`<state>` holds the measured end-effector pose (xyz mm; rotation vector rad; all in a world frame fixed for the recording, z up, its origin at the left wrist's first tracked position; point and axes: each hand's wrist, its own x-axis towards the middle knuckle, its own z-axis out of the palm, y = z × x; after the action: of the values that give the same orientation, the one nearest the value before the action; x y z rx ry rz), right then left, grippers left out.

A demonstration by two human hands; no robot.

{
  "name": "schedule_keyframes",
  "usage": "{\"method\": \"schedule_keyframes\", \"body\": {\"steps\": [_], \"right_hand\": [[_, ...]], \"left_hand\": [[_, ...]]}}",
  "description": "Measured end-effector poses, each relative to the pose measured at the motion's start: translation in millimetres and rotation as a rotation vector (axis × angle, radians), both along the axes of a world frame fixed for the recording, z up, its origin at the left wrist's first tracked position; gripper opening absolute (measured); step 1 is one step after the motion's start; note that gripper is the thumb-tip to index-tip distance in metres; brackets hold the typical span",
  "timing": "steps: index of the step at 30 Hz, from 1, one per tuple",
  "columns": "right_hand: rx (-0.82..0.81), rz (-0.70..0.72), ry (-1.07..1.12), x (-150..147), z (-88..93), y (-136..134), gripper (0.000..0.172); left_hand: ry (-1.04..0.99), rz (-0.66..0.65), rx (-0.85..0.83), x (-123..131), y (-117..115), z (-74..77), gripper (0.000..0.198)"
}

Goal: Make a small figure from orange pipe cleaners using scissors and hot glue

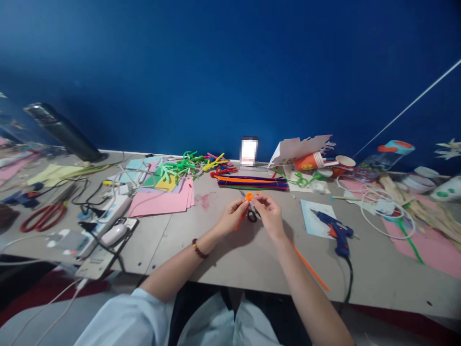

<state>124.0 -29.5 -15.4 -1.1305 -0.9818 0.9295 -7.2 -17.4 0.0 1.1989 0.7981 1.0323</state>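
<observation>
Between my two hands, above the table, is an orange pipe cleaner [249, 196] bent into a small round coil, one straight end hanging below my left hand. My left hand [234, 215] pinches it from the left. The closed fingers of my right hand [268, 215] meet it from the right. Scissors [252, 216] with black handles lie under the hands, partly hidden by them. Another orange pipe cleaner [309, 266] rests beside my right forearm. Just beyond my hands lies a bundle of purple, orange and green pipe cleaners [252, 182].
A blue glue gun [333, 228] lies on a pale sheet at right, its cord running off the front edge. Pink paper [162, 202], a power strip [108, 216] and red-handled scissors [45, 216] are at left. Paper cups [309, 162] and a lit phone [249, 151] stand near the blue wall.
</observation>
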Motion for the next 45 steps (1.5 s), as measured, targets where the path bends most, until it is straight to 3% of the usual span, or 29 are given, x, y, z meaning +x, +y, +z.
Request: {"method": "schedule_keyframes", "body": {"steps": [6,12,20,26,31,34,38,45], "right_hand": [[-0.072,0.025,0.135,-1.1,5.5,-0.2,0.025],[-0.089,0.032,0.247,-2.0,9.8,-1.6,0.031],[-0.117,0.132,0.226,-2.2,11.7,-3.6,0.025],[-0.104,0.179,0.235,-3.0,12.7,-4.9,0.026],[-0.016,-0.045,-0.007,0.8,2.9,-1.3,0.024],[-0.002,-0.084,-0.068,1.0,1.4,-1.0,0.024],[0.031,-0.034,-0.072,-1.7,6.1,-3.5,0.021],[0.034,-0.042,-0.016,-3.5,8.4,-4.2,0.021]], "left_hand": [[-0.165,-0.119,-0.213,-1.1,1.2,1.8,0.037],[-0.23,-0.169,-0.248,-1.3,1.9,0.5,0.036],[-0.288,-0.308,-0.247,-4.5,2.7,-1.4,0.038],[-0.234,-0.231,-0.256,-2.6,4.5,-4.2,0.04],[-0.09,0.02,-0.127,2.1,4.0,-5.7,0.037],[-0.005,0.132,-0.027,3.7,1.7,-4.3,0.033],[-0.007,0.124,-0.001,2.0,1.0,-3.2,0.032],[-0.234,-0.041,-0.234,-2.0,4.4,-0.5,0.033]]}}
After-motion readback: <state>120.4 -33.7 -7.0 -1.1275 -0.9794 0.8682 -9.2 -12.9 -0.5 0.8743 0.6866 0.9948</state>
